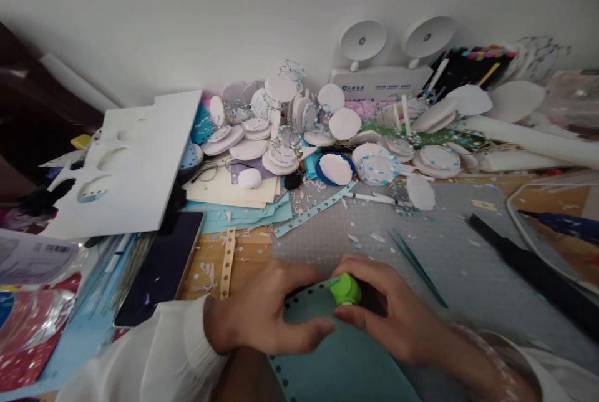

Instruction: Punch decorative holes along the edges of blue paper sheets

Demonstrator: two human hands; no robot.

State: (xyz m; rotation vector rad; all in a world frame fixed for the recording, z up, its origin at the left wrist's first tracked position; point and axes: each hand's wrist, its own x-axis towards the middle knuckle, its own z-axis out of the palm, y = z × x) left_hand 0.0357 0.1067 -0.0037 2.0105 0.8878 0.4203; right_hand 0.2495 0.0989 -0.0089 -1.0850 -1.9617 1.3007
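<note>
A teal sheet of paper [337, 352] lies in front of me, with small flower-shaped holes along its far and left edges. My right hand [388, 308] grips a bright green craft punch [346, 289] between thumb and fingers, at the sheet's far edge. My left hand [271, 308] holds the sheet at its far left, thumb stretched over the paper; its fingertips are partly hidden behind the edge. Under the sheet is a grey cutting mat [327, 240]. Dark green tweezers [418, 268] lie right of my right hand.
White paper discs with blue beads [281, 155] crowd the back. At the left are a phone [161, 268] and white board with cut-outs [126, 171]. A punched blue strip [316, 208], a pen [372, 198] and paper scraps lie ahead; a black bar [528, 271] lies right.
</note>
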